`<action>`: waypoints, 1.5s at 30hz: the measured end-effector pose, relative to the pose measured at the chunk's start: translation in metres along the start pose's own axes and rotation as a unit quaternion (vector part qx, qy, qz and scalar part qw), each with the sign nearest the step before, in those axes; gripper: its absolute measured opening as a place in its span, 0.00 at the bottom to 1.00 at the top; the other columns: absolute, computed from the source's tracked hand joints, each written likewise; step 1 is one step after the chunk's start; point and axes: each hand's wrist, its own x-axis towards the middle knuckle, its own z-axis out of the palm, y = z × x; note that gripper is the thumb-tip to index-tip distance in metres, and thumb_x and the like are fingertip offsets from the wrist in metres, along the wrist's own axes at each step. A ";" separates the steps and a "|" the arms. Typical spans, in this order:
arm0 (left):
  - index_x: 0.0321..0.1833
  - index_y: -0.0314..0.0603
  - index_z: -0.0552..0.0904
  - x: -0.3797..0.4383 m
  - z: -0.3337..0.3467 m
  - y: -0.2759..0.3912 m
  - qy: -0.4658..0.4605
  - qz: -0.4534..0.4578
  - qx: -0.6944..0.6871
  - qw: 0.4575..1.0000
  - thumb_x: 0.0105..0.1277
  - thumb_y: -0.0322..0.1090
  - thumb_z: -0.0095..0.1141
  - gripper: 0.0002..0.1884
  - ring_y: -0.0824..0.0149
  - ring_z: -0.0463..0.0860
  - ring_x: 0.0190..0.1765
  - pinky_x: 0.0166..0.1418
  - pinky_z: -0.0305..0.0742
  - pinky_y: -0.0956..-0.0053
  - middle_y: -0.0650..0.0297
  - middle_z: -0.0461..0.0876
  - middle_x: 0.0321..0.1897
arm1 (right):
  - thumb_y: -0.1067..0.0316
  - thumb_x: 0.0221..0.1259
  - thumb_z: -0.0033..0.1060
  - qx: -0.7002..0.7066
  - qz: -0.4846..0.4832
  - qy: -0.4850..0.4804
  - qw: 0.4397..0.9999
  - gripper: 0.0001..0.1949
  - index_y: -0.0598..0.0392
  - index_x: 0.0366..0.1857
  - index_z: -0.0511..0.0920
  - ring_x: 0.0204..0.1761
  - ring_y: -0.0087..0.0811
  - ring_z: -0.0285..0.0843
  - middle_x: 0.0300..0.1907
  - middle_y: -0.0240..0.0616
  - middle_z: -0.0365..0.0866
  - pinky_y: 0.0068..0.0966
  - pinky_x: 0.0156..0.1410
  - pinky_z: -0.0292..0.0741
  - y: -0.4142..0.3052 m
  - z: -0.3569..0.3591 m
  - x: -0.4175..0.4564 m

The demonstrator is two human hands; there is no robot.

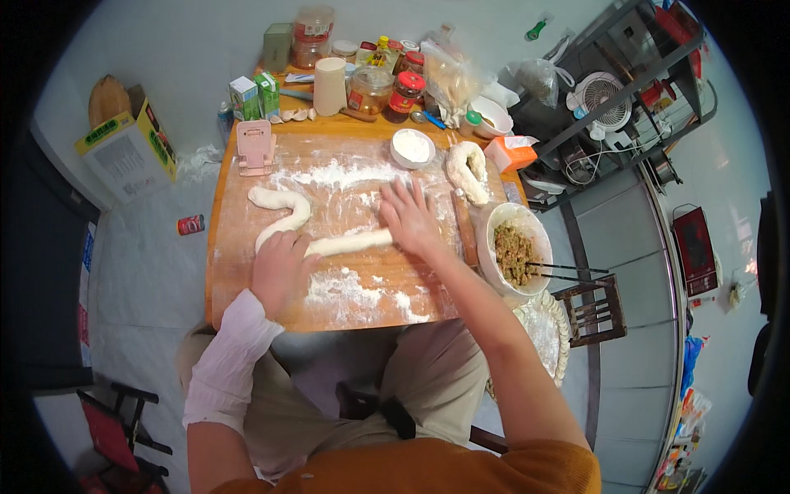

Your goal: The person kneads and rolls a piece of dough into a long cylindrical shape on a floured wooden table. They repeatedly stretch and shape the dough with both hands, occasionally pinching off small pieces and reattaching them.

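Observation:
A long rope of white dough (pixel 352 244) lies across a floured wooden board (pixel 364 290), its left part bent into an S-curve. My left hand (pixel 281 265) rests on the rope just below that bend, thumb apart, slightly blurred. Over the rope's right end, my right hand (pixel 408 216) lies flat with its fingers spread, hiding that end. Loose flour (pixel 342 176) streaks the board beyond the rope. A bowl of flour (pixel 412 148) stands near the board's far edge. To its right lies a looped piece of dough (pixel 467 173).
A wooden rolling pin (pixel 465 228) lies by a bowl of chopped filling (pixel 518 250) with chopsticks (pixel 565 269). A pink press (pixel 255 147) sits at the far left. Jars (pixel 404 96), cartons (pixel 245 97) and a tissue pack (pixel 511 153) line the back. Lower right is a tray edged with dumplings (pixel 563 346).

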 end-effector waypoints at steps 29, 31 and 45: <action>0.54 0.38 0.80 -0.002 0.004 0.000 -0.036 0.065 -0.016 0.997 0.56 0.42 0.70 0.24 0.51 0.79 0.47 0.51 0.74 0.57 0.55 0.80 0.41 | 0.47 0.72 0.46 -0.043 -0.120 -0.074 0.989 0.30 0.46 0.75 0.62 0.78 0.51 0.51 0.78 0.41 0.57 0.68 0.75 0.49 -0.056 0.005 -0.036; 0.52 0.38 0.80 0.002 0.006 0.001 -0.014 0.054 -0.014 0.998 0.56 0.42 0.70 0.24 0.51 0.78 0.47 0.51 0.74 0.57 0.54 0.80 0.40 | 0.46 0.75 0.39 -0.049 -0.041 -0.077 0.995 0.27 0.42 0.74 0.63 0.79 0.51 0.47 0.78 0.39 0.56 0.70 0.75 0.46 -0.052 0.008 0.021; 0.41 0.39 0.82 0.000 -0.006 -0.006 0.058 0.032 0.012 0.998 0.53 0.42 0.72 0.18 0.50 0.78 0.46 0.50 0.72 0.55 0.54 0.79 0.38 | 0.42 0.75 0.35 -0.048 -0.050 -0.079 0.994 0.29 0.37 0.77 0.59 0.79 0.50 0.50 0.79 0.37 0.55 0.67 0.77 0.43 -0.038 -0.003 -0.026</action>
